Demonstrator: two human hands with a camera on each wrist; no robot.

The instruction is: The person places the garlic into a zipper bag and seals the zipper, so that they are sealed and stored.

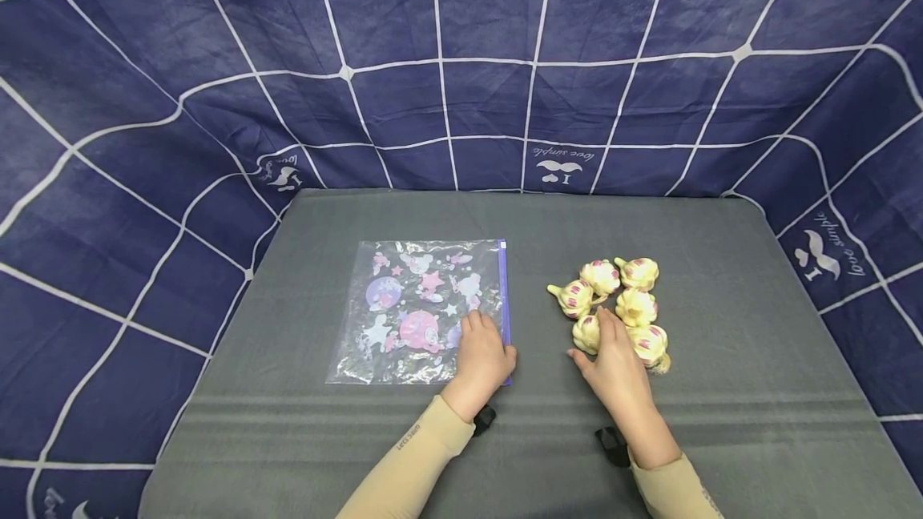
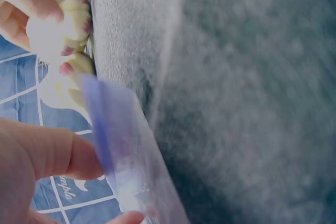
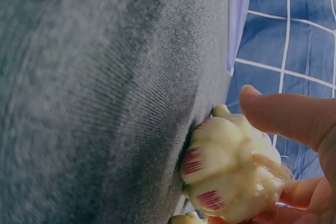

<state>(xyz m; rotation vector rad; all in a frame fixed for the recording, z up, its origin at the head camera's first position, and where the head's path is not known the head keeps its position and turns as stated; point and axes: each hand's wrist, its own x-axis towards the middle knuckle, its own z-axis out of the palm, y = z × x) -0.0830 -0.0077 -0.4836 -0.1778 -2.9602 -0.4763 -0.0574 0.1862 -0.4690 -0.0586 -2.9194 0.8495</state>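
Left hand (image 1: 485, 355): on the bag (image 1: 411, 312), at its purple strip (image 1: 504, 287); thumb and one finger apart; whether they pinch the film, cannot tell. 
Bag: clear, pink and white prints, flat on the table (image 1: 735, 415), left of the garlic (image 1: 637, 307). 
Garlic: six bulbs, cream with purplish marks, grouped. 
Right hand (image 1: 622, 367): thumb and fingers spread about the nearest-left bulb (image 3: 231, 166). 
Backdrop: navy cloth (image 1: 490, 14), white grid.

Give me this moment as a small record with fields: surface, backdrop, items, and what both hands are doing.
surface: gray table
backdrop: blue gridded cloth
left item: clear printed bag with a purple edge
right item: garlic bulbs, six visible, clustered
left hand: pinching the bag's purple edge
right hand: touching one bulb
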